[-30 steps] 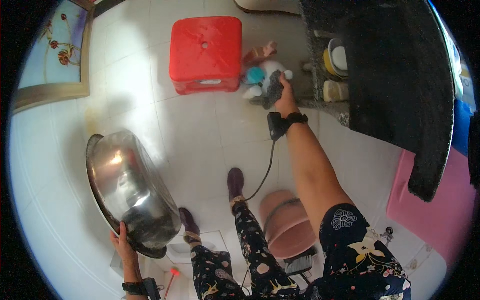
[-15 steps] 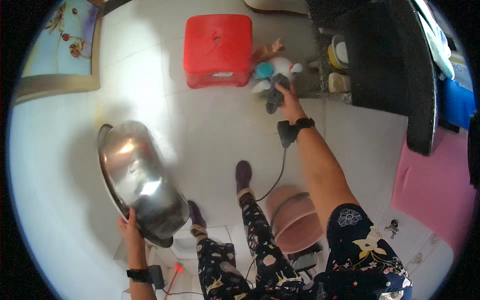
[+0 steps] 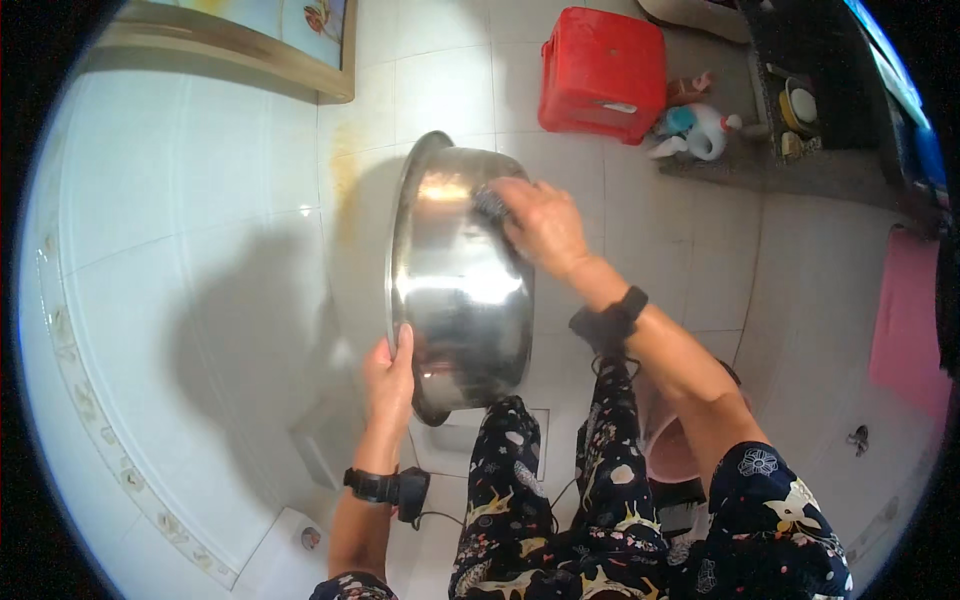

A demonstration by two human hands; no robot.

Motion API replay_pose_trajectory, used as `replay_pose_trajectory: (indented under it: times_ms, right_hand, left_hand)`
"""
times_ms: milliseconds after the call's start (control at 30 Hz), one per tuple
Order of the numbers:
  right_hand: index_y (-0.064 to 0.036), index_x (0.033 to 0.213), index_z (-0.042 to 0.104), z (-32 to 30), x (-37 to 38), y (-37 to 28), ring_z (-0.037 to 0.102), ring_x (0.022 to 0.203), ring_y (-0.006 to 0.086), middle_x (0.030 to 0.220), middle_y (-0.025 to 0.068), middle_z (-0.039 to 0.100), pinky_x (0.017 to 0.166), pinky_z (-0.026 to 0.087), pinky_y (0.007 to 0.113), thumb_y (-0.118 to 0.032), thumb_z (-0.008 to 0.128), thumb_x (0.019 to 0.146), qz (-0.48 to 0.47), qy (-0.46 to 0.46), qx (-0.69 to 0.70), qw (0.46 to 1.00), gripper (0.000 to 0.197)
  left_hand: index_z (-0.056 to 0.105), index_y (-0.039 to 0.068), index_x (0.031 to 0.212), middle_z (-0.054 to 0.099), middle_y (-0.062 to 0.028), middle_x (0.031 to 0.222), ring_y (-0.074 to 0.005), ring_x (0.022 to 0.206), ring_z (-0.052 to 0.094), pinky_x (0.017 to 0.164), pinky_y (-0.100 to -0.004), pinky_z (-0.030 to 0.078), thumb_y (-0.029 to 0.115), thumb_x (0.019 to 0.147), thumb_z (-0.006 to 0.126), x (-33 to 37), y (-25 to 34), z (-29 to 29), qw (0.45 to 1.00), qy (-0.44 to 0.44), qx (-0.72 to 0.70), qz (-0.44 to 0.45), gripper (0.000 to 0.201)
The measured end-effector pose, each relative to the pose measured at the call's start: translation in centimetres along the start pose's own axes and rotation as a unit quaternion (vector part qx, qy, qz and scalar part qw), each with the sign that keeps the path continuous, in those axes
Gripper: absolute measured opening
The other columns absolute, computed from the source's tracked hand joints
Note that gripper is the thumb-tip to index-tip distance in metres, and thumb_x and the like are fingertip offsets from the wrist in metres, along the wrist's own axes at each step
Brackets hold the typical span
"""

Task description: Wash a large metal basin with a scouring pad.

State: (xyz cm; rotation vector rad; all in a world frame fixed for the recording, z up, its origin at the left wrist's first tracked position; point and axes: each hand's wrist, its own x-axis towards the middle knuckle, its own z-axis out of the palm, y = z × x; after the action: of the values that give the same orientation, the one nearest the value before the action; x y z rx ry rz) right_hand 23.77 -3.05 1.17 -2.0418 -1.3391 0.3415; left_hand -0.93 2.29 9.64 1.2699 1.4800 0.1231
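Note:
A large stainless steel basin (image 3: 460, 300) is held tipped on its side in front of me, its rounded outer wall facing up and to the right. My left hand (image 3: 388, 375) is closed on its rim, with the thumb over the outer side. My right hand (image 3: 545, 225) presses a dark grey scouring pad (image 3: 488, 204) against the upper part of the wall. The fingers are closed round the pad and partly hide it. Inside the basin nothing can be seen from here.
At the far right stand a red plastic stool (image 3: 605, 75) and a white bottle (image 3: 711, 132) beside a dark stone ledge (image 3: 700, 180). A pink bucket (image 3: 668, 445) is by my right leg. Below the basin a squat toilet (image 3: 450, 437) is set in the floor. Cables hang from both wrists.
My right hand has brought the scouring pad from beside the bottles onto the basin. The basin has come nearer the middle of the view and stands more upright. The view has shifted left.

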Motion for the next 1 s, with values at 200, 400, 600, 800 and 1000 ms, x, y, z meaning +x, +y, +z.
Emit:
replay_pose_trajectory:
  times_ms: [200,400,600,800,1000]
  right_hand:
    - [-0.0221,0.126,0.048,1.9,-2.9,-8.5,0.048,0.105,0.0241,0.128,0.0029,0.046,0.082,0.041,0.04,-0.016,0.063,0.071,-0.276,-0.082,-0.106,0.952,0.057]
    - [-0.0157,0.097,0.065,6.2,7.5,5.9,0.058,0.092,0.0303,0.097,0.0097,0.063,0.074,0.049,0.045,-0.024,0.053,0.084,0.156,-0.135,-0.054,0.977,0.02]
    - [-0.0103,0.092,0.063,7.3,-1.0,-11.5,0.054,0.098,0.0244,0.101,0.0053,0.059,0.072,0.046,0.041,-0.015,0.056,0.072,-0.16,-0.027,-0.173,0.972,0.022]
    - [-0.0082,0.099,0.063,7.2,5.7,-5.1,0.06,0.09,0.0307,0.099,0.0121,0.063,0.073,0.049,0.042,-0.006,0.055,0.069,-0.064,-0.032,-0.075,0.995,0.032]
    - [0.0008,0.095,0.063,7.9,3.4,-9.5,0.057,0.092,0.0327,0.109,0.0198,0.057,0.075,0.048,0.039,-0.016,0.058,0.071,-0.091,-0.11,-0.202,0.969,0.03]
  left_hand:
    - [0.058,0.0,0.084,0.054,0.0019,0.073,-0.0055,0.064,0.044,0.057,-0.0228,0.038,0.031,0.092,0.052,2.5,-2.3,-3.4,0.998,0.034,-0.042,0.013,0.033]
    - [0.053,0.001,0.069,0.044,0.0056,0.06,-0.0048,0.055,0.036,0.047,-0.0252,0.03,0.033,0.091,0.054,5.5,-5.9,-4.4,0.986,-0.036,0.118,0.116,0.039]
    - [0.04,0.003,0.063,0.036,0.0046,0.059,-0.009,0.056,0.03,0.049,-0.0301,0.028,0.038,0.094,0.046,6.3,-5.7,-7.0,0.98,-0.02,0.134,0.149,0.047]
    - [0.039,0.002,0.064,0.032,0.0025,0.058,-0.0102,0.057,0.031,0.05,-0.0309,0.029,0.042,0.096,0.034,6.0,-5.2,-5.0,0.973,0.005,0.112,0.203,0.051]
    - [0.041,0.001,0.064,0.033,0.0,0.056,-0.0108,0.056,0.033,0.05,-0.0309,0.029,0.042,0.097,0.032,5.8,-3.0,-4.3,0.97,-0.001,0.156,0.185,0.054]
